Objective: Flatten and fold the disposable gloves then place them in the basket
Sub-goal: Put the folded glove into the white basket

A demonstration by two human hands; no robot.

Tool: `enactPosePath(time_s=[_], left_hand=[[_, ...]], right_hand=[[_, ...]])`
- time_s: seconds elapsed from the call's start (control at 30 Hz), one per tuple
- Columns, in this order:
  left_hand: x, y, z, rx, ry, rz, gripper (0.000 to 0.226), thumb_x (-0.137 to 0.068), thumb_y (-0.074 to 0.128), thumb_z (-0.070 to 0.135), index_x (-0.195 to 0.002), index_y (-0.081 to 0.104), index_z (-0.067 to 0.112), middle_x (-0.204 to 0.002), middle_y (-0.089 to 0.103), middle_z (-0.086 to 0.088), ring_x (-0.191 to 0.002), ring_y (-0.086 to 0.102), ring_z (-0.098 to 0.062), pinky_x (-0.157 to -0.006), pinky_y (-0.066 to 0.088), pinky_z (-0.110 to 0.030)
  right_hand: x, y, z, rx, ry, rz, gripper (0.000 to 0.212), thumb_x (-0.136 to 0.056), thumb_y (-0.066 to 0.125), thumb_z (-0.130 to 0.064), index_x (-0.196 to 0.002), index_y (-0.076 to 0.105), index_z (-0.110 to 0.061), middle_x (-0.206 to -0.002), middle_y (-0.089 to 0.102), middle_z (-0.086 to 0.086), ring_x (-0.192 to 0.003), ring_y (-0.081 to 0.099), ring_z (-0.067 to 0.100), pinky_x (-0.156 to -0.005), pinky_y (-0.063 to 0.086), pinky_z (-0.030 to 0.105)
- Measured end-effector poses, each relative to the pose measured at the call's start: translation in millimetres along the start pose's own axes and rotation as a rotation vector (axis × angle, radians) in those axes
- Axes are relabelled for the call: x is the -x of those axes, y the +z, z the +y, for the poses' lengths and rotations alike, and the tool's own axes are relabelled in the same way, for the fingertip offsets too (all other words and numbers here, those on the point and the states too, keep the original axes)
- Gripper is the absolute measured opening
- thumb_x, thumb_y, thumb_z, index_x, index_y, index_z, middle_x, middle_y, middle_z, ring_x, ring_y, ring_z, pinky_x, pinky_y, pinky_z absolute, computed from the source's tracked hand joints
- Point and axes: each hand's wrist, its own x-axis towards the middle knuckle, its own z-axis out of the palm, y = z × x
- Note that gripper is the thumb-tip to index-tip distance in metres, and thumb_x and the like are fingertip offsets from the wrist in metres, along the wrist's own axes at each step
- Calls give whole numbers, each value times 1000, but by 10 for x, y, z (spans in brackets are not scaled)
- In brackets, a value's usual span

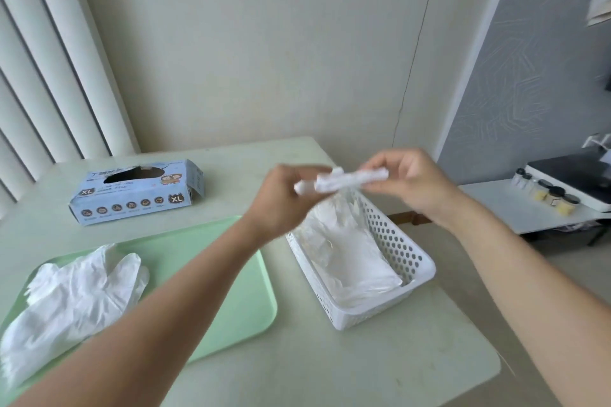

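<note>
Pale bench (330, 373) carrying basket (413, 261), tray (251, 301). Left hand (281, 198), right hand (413, 182) fingers pinching folded glove (347, 179) above basket. Placing step; next likely lowering, releasing. Unfolded gloves (72, 301) waiting on tray.

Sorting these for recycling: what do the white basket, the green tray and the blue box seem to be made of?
White basket: likely moulded plastic, with walls of even round holes and a smooth rim. Green tray: probably plastic, matte, with rounded corners. Blue box: looks like printed cardboard, with a torn opening and a folded end flap.
</note>
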Motion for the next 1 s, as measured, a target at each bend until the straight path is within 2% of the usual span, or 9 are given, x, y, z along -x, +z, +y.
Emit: enactPosePath(time_s=[0.07,0.17,0.3,0.4,0.5,0.6,0.7,0.83,1.0], left_hand=[[294,156,-343,-138,-47,-53,17,-85,83,24,-102,81,19,-107,76,15,-100,68,6,-92,50,-17],[564,321,-541,-245,4,-157,4,-87,79,26,-88,80,23,-94,77,14,-86,70,-3,-87,47,-16],[580,316,-420,-318,57,-247,9,-85,71,26,-89,79,27,-89,75,16,-83,66,-4,-78,53,-29],[575,340,-230,-380,72,-411,15,-87,69,25,-97,79,30,-98,75,17,-89,66,-3,-77,52,-24],[589,410,-123,-467,38,-564,19,-90,65,30,-104,77,29,-105,75,16,-98,63,-3,-74,41,-10],[558,406,-48,-471,-62,-642,32,-84,55,46,-102,75,28,-105,74,18,-100,64,-5,-86,50,-22],[493,409,-42,-460,-105,-517,39,-84,42,50,-81,68,20,-85,71,10,-85,64,-14,-75,51,-34],[482,399,-69,-647,-11,-397,25,-88,58,47,-93,74,28,-97,71,11,-93,62,-17,-77,34,-26],[690,-22,-170,-494,22,-287,21,-91,63,43,-104,73,30,-106,70,16,-85,56,-4,-72,39,-21]], right_hand=[[261,102,348,121,117,-156,13,-81,80,0,-89,76,-9,-90,78,2,-85,73,12,-84,51,23],[468,173,580,336,135,-221,12,-82,82,-10,-83,78,-22,-87,77,-8,-88,71,6,-88,47,23],[583,160,499,511,61,-231,18,-82,74,-14,-77,72,-31,-84,72,-13,-78,68,9,-72,55,29],[638,129,430,690,6,-281,21,-74,66,-12,-76,67,-34,-80,67,-16,-78,63,7,-68,53,30],[671,64,324,850,137,-454,16,-80,66,-23,-85,70,-38,-87,67,-25,-90,59,-5,-77,52,22],[564,-4,112,743,206,-458,15,-86,74,-37,-101,76,-37,-98,69,-30,-99,59,-13,-87,49,15],[250,156,63,682,74,-325,33,-79,83,-38,-111,74,-36,-112,69,-24,-109,59,-8,-98,49,27],[-23,589,190,949,164,-695,114,-54,90,-45,-148,27,-53,-155,26,-25,-147,21,2,-114,38,41],[-94,799,141,1031,262,-798,108,-58,86,-34,-142,22,-53,-140,34,-16,-141,34,13,-97,49,43]])
